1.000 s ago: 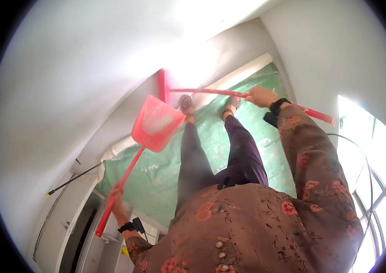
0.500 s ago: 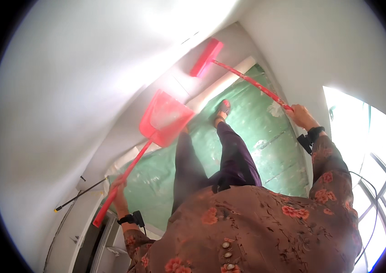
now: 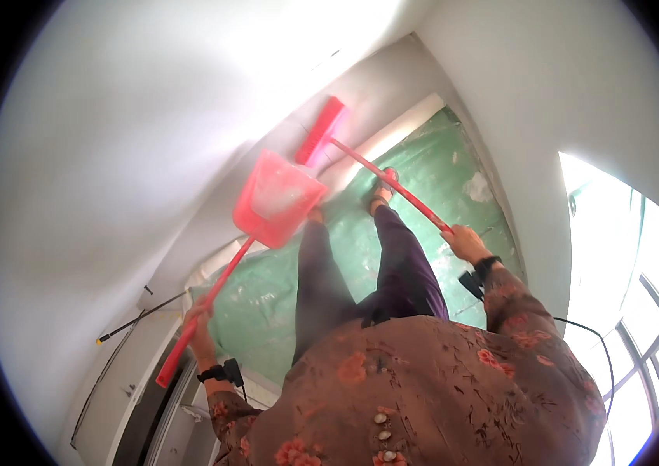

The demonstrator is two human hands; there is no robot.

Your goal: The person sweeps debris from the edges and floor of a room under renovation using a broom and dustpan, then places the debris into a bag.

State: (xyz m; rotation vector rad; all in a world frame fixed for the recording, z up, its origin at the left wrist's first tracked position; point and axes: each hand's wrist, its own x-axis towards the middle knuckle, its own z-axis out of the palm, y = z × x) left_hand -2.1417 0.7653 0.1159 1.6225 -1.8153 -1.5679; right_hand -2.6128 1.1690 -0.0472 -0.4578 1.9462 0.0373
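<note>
My left hand (image 3: 200,313) is wrapped round the long handle of a pink-red dustpan (image 3: 261,220), whose pan rests out in front with pale dust or light on its inner face. In my right hand (image 3: 468,245) is the pole of a pink-red broom (image 3: 322,132). The broom head, bristles toward the dustpan, lies beside the pan's far right corner, close to its open edge. Some paint-like marks show on the pole.
Green sheeting (image 3: 454,155) with pale stains covers the floor under my feet. A grey floor strip (image 3: 376,78) runs along the white wall (image 3: 127,140). A black pole (image 3: 131,326) leans at the left near a white cabinet (image 3: 112,388). Bright window panes (image 3: 640,349) stand at the right.
My right hand has come left and nearer to me, drawing the broom head toward the dustpan. The dustpan has shifted only slightly left.
</note>
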